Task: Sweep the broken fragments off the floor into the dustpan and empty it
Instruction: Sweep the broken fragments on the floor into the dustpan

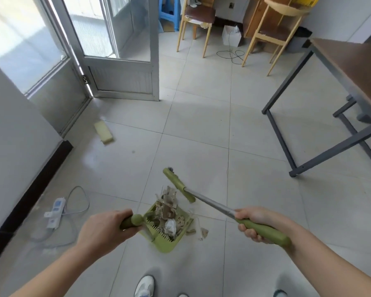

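Observation:
A green dustpan sits on the tiled floor just ahead of my feet, filled with beige and white broken fragments. My left hand grips the dustpan's green handle. My right hand is closed around the green grip of a broom with a metal shaft. The broom's green head lies at the far edge of the pan, against the pile. A few loose fragments lie on the floor just right of the pan.
A white power strip with its cable lies on the floor at left. A yellow sponge block rests near the open door. A grey-legged table stands at right, wooden chairs behind it. My white shoe is below the pan.

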{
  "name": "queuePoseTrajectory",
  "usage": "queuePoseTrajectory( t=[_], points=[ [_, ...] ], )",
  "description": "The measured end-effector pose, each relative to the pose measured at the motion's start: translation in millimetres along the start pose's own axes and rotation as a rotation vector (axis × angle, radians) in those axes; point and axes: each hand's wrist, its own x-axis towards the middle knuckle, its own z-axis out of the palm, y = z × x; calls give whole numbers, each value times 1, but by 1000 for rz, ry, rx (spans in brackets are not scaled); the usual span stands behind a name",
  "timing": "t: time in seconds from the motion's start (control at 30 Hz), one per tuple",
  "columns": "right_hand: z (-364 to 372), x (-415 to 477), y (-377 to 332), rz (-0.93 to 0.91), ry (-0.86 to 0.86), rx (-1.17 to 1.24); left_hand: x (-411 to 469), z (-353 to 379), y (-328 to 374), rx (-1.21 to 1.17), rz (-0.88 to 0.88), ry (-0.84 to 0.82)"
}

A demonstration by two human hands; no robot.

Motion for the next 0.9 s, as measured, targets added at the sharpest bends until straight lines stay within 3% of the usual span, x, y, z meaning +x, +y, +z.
queuePoseTrajectory(
  t=[0.23, 0.47, 0.7, 0.9],
  points=[
    [26, 50, -34, -53, 63, -172, -39, 8, -17, -68, -73, 122],
    [67, 73, -45, -103, 69, -334, -62, 9, -29, -14, -179, 71],
    [103, 69, -23, -89, -23, -579, -58, 7, -35, -19, -202, 32],
    [90, 48, -9, 45, -185, -456, -50, 3, -36, -25, -174, 39]
  ],
)
